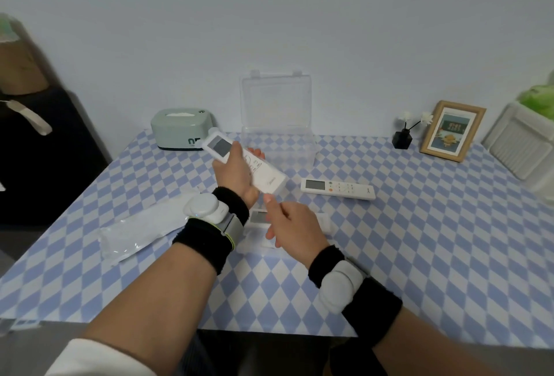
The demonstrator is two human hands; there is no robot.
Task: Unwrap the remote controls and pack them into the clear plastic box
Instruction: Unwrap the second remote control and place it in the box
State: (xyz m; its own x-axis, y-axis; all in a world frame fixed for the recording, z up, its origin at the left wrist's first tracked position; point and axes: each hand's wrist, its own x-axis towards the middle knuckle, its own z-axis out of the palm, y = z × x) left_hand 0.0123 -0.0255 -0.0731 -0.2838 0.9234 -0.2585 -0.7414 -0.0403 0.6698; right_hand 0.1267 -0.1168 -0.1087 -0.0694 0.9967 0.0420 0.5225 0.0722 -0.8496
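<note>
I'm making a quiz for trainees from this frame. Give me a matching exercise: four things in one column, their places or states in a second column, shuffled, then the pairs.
Things:
1. clear plastic box
2. remote in the left hand
3. bare remote
4. empty plastic wrapper

Places or states:
A. lying flat on the tablecloth, right of the hands
B. lid open, nothing seen inside
C. lying flat at the table's left side
D. held up off the table

Pairs: 1-B, 2-D, 3-A, 4-C

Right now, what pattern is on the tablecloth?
Blue and white diamond check on the tablecloth, clearest in the head view.
</note>
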